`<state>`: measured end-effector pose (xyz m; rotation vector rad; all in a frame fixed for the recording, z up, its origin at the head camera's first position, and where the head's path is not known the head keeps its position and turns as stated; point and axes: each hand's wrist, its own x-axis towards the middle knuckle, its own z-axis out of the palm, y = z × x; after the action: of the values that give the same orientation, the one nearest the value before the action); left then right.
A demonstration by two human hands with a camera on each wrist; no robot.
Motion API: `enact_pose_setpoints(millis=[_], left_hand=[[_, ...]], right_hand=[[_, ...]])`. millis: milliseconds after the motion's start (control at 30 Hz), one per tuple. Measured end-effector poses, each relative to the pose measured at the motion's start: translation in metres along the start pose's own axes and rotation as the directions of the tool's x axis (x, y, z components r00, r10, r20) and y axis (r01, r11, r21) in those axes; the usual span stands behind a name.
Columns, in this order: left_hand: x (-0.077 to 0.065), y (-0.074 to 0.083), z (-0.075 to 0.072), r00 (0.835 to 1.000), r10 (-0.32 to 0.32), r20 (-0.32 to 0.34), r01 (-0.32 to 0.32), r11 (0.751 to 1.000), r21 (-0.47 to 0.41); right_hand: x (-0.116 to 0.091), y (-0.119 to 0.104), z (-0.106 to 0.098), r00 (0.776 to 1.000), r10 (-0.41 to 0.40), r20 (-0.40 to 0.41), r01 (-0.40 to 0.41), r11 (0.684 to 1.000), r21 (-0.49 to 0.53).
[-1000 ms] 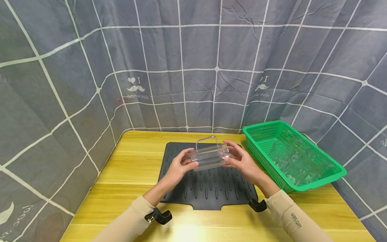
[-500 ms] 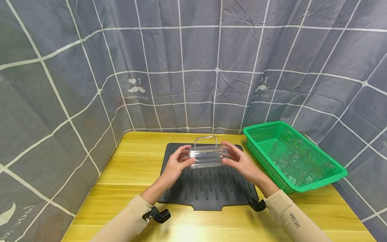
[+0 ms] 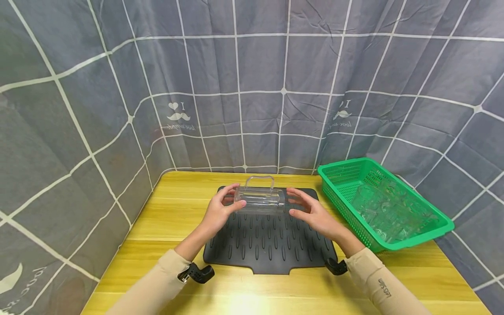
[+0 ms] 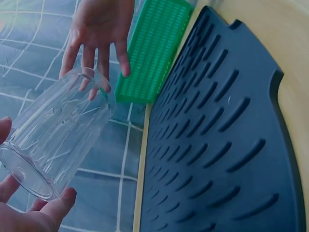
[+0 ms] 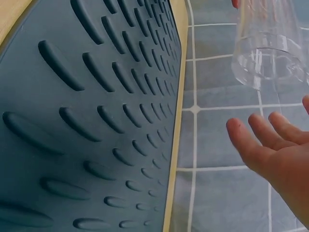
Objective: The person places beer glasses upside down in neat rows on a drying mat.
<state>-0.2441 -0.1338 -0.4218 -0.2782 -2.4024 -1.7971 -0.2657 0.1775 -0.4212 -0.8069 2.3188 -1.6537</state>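
Observation:
A clear glass mug lies sideways in the air above the dark ribbed mat, its handle toward the back. My left hand grips its left end, thumb on the near side and fingers behind. In the left wrist view the round base sits in that hand. Near the mug's other end my right hand is spread with fingers apart and holds nothing. The right wrist view shows a gap between its fingers and the mug's rim.
A green perforated basket with several clear glass mugs stands on the right of the wooden table. A grey checked curtain hangs behind and along both sides.
The mug has shifted left and levelled out, carried by my left hand. My right hand has let go of its right end and stays roughly where it was.

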Motion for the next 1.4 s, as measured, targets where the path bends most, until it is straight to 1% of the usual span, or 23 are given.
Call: enact_pose_setpoints(millis=[167, 333, 533, 633, 933, 1100, 1233, 1400], left_hand=[[0.005, 0.001, -0.008, 1.000, 0.019, -0.023, -0.018, 0.998, 0.063], [0.008, 0.003, -0.015, 0.999, 0.028, -0.021, -0.025, 0.991, 0.128], [0.016, 0.006, -0.023, 0.997, 0.068, -0.039, -0.058, 0.971, 0.230], [0.021, 0.007, -0.027, 0.996, 0.073, -0.053, -0.056, 0.962, 0.269], [0.031, 0.004, -0.037, 0.995, 0.070, -0.072, -0.043, 0.942, 0.332], [0.037, 0.002, -0.041, 0.995, 0.051, -0.085, -0.014, 0.921, 0.390], [0.041, 0.001, -0.042, 0.994, 0.060, -0.086, -0.016, 0.901, 0.433], [0.048, 0.001, -0.043, 0.993, 0.075, -0.087, -0.024, 0.876, 0.482]], right_hand=[[-0.002, 0.001, -0.002, 1.000, 0.026, 0.000, -0.026, 0.999, -0.024], [-0.004, 0.004, -0.004, 0.999, 0.042, 0.012, -0.041, 0.997, -0.069], [-0.007, 0.007, -0.005, 1.000, 0.006, 0.021, -0.003, 0.990, -0.138], [-0.008, 0.009, -0.006, 1.000, -0.010, 0.020, 0.013, 0.986, -0.164], [-0.012, 0.012, -0.008, 0.999, -0.032, 0.010, 0.034, 0.963, -0.267], [-0.015, 0.014, -0.009, 0.999, -0.032, 0.019, 0.036, 0.952, -0.305], [-0.016, 0.016, -0.010, 0.999, -0.036, 0.026, 0.043, 0.944, -0.327], [-0.018, 0.018, -0.011, 0.999, -0.026, 0.026, 0.034, 0.935, -0.354]])
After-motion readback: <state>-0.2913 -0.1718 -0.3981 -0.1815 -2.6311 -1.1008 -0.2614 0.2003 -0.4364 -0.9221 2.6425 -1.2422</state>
